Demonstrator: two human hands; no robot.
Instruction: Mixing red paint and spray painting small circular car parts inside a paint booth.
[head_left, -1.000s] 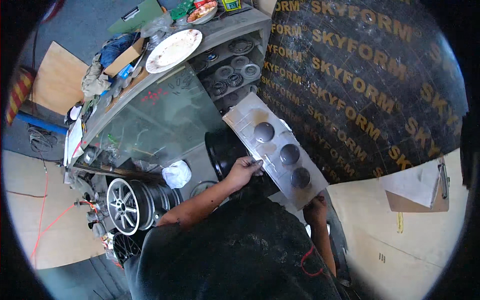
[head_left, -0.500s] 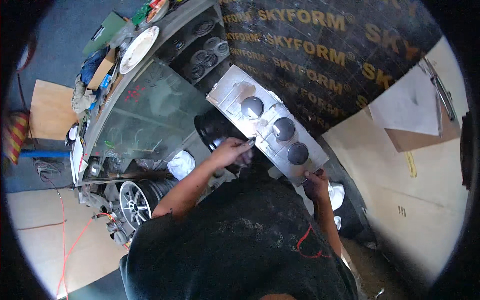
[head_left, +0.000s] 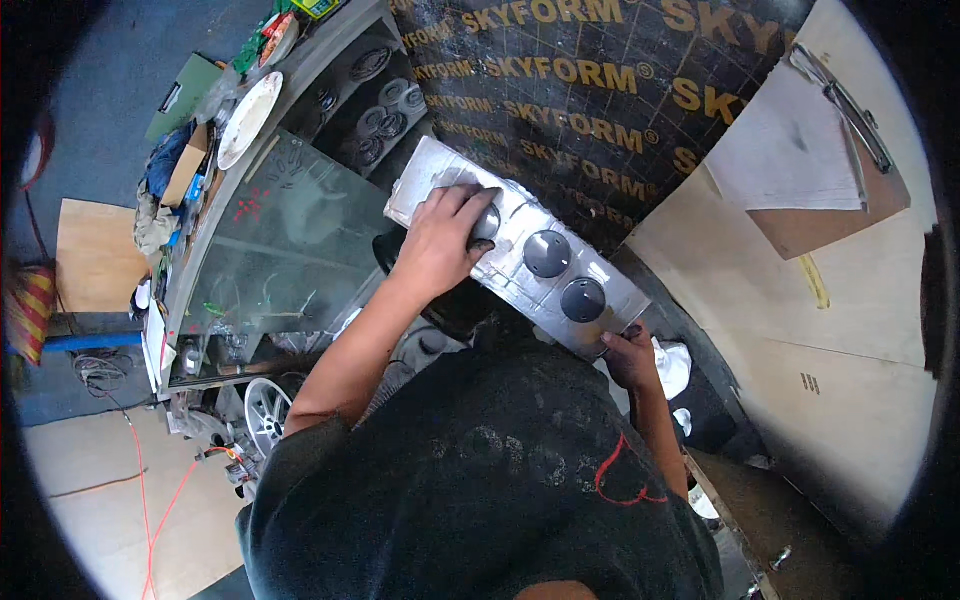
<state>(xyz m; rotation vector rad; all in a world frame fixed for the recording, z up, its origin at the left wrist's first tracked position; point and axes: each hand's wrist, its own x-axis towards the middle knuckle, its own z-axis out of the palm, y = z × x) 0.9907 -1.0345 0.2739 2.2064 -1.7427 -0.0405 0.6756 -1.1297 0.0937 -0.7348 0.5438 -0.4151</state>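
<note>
A long silver-painted box or board (head_left: pixel 520 215) is tilted in front of me, its paint patchy and stained. Two round, glossy dark grey caps (head_left: pixel 547 254) lie uncovered on it, in a row with a third. My left hand (head_left: pixel 437 235) is closed around that third cap (head_left: pixel 487 225), which its fingers partly cover; whether the cap is lifted cannot be told. At the near right end, my right hand (head_left: pixel 630 358) grips the board by its edge, thumb on top.
A glass-topped cabinet (head_left: pixel 290 235) on the left holds several round caps on its shelves (head_left: pixel 380 120). Below it is a silver spoked wheel (head_left: pixel 265 415). Dark printed panels (head_left: pixel 560 90) stand ahead. A clipboard with paper (head_left: pixel 800 160) lies to the right. An orange hose (head_left: pixel 150 520) runs at lower left.
My left hand has moved up and left from the board's near edge onto the far-left cap. The board has shifted slightly left in view. My right hand keeps its hold.
</note>
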